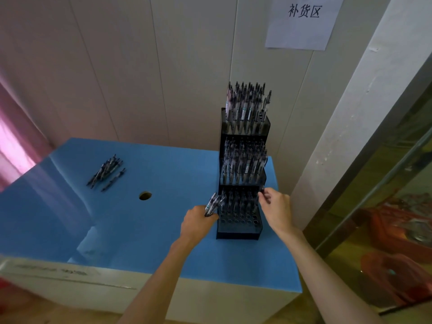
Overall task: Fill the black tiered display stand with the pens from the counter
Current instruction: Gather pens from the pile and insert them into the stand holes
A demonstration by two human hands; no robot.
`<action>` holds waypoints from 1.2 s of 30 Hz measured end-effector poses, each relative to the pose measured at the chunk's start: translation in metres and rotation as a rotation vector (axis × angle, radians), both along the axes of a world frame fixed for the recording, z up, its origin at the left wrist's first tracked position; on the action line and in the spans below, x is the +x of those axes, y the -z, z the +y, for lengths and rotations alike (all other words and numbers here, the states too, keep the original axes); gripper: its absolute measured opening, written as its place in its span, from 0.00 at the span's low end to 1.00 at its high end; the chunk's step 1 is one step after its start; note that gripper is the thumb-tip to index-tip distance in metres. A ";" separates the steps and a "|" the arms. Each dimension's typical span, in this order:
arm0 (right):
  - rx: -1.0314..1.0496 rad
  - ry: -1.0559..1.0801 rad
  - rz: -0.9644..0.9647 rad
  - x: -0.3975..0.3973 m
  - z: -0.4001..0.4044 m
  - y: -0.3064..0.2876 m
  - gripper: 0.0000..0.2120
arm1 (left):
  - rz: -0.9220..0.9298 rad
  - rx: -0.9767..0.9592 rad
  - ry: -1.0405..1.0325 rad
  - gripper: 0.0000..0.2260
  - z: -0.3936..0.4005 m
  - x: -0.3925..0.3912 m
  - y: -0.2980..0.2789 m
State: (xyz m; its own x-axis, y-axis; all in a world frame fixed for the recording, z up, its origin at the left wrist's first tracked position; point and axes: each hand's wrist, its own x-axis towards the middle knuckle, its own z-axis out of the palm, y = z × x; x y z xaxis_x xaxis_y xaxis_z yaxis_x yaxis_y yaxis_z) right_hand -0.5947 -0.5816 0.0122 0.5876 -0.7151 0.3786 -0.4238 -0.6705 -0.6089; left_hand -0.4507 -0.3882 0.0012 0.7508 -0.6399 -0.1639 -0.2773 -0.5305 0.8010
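Note:
The black tiered display stand [242, 174] rises at the right end of the blue counter [149, 216]. Its top and middle tiers are packed with pens, and the bottom tier holds pens in its back rows with open holes in front. My left hand [198, 222] grips a bunch of pens [214, 203] just left of the bottom tier. My right hand [274, 206] pinches a single pen [261, 191] at the bottom tier's right side. A loose pile of pens [106, 171] lies on the counter's far left.
A round hole [145, 195] sits in the counter between the pile and the stand. A white panelled wall with a paper sign [302, 19] is behind. A glass-fronted case [385, 218] stands to the right, a pink curtain [14, 146] to the left.

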 end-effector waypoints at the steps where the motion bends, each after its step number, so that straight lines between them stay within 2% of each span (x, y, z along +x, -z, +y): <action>1: 0.006 -0.011 0.018 0.000 0.002 0.001 0.07 | -0.002 0.004 0.001 0.17 0.000 0.000 0.000; 10: 0.066 -0.002 0.076 -0.005 0.006 0.019 0.06 | 0.013 -0.015 0.016 0.17 -0.004 0.003 0.000; 16: 0.047 0.012 0.164 -0.005 -0.001 0.027 0.20 | 0.015 -0.025 0.027 0.17 -0.006 0.001 0.001; 19: 0.094 0.048 0.204 -0.006 0.001 0.026 0.17 | 0.012 -0.023 0.034 0.18 -0.009 0.000 0.001; 23: 0.253 0.012 0.194 -0.004 0.026 0.011 0.14 | 0.010 -0.015 0.045 0.17 -0.011 -0.001 0.000; 27: 0.612 -0.171 -0.025 0.012 0.060 -0.016 0.04 | -0.024 0.011 0.071 0.13 -0.014 -0.001 0.000; 31: 0.930 -0.276 -0.138 0.024 0.073 -0.022 0.04 | -0.025 -0.004 0.094 0.15 -0.015 -0.001 -0.001; 36: 1.026 -0.324 -0.171 0.026 0.076 -0.015 0.07 | 0.028 -0.013 0.119 0.15 -0.009 0.000 -0.001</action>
